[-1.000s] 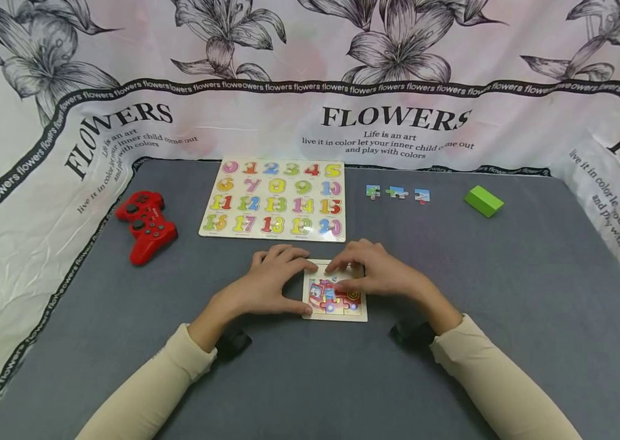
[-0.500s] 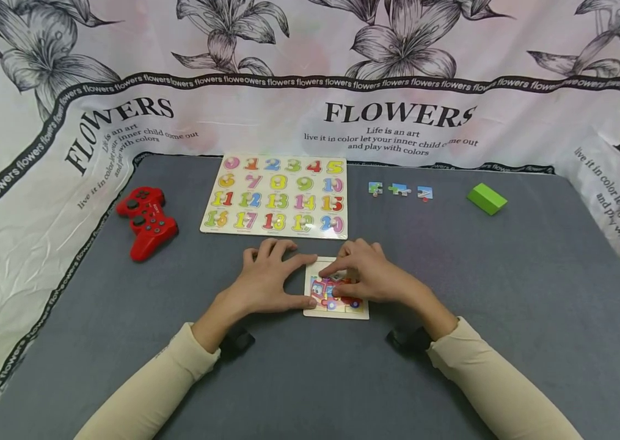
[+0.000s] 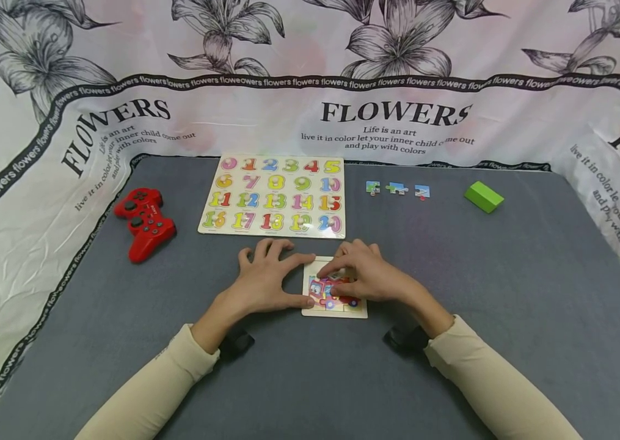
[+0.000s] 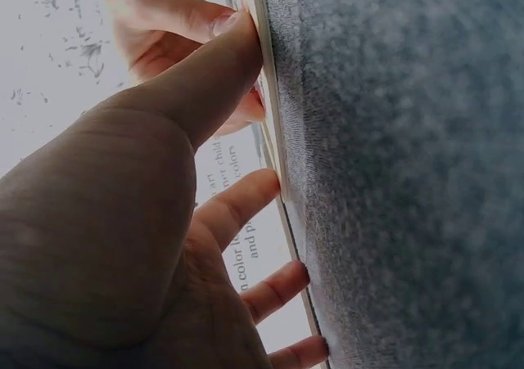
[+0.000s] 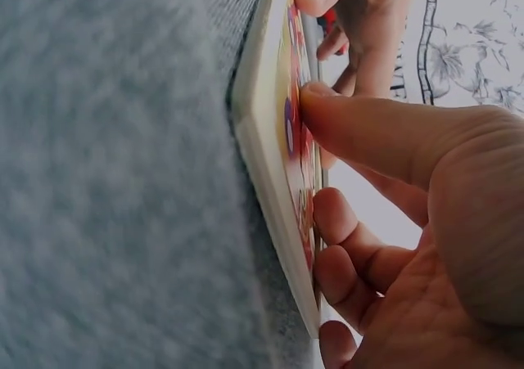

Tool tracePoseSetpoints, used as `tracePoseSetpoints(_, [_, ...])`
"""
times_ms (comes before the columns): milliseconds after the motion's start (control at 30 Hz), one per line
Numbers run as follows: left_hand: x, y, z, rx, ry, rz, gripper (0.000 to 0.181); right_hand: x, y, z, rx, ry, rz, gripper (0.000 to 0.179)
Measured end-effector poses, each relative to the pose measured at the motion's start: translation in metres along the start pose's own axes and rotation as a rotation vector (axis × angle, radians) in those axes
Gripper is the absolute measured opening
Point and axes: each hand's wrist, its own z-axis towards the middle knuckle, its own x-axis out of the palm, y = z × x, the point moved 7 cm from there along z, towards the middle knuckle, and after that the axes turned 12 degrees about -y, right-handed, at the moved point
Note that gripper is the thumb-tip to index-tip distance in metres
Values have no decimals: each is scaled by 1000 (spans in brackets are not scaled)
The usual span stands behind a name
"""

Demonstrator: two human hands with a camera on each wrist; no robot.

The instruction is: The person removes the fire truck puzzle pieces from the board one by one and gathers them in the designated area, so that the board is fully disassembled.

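A small square picture puzzle [image 3: 337,315] with a red vehicle in a pale wooden frame lies flat on the grey table. My left hand [image 3: 262,278] is spread along its left side, thumb and index fingertip touching the frame near the corners. Over the upper right part bends my right hand [image 3: 367,275]; its thumb and index fingertip rest apart on the picture. In the right wrist view, the thumb [image 5: 327,99] presses on the puzzle's face and the other fingertips touch it. No lifted piece shows between them. Part of the picture is hidden under the right hand.
A board of colored numbers [image 3: 271,197] lies just beyond the hands. Three loose jigsaw pieces [image 3: 397,189] sit to its right, then a green block [image 3: 484,197]. A red game controller [image 3: 146,225] lies at left. Flower-printed cloth [image 3: 386,122] borders the table.
My right thumb and index fingertip have shifted slightly left and down on the puzzle, and the part of the picture showing near them differs. The left hand has spread a little; its thumb moved slightly up.
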Motion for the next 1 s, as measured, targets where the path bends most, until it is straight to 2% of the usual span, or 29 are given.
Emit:
tracePoseSetpoints(367, [2, 3, 0, -28, 10, -23, 81, 2, -1, 0, 55, -24, 67, 26])
tracePoseSetpoints(1000, [3, 1, -1, -62, 33, -43, 79, 4, -1, 0, 87, -43, 71, 23])
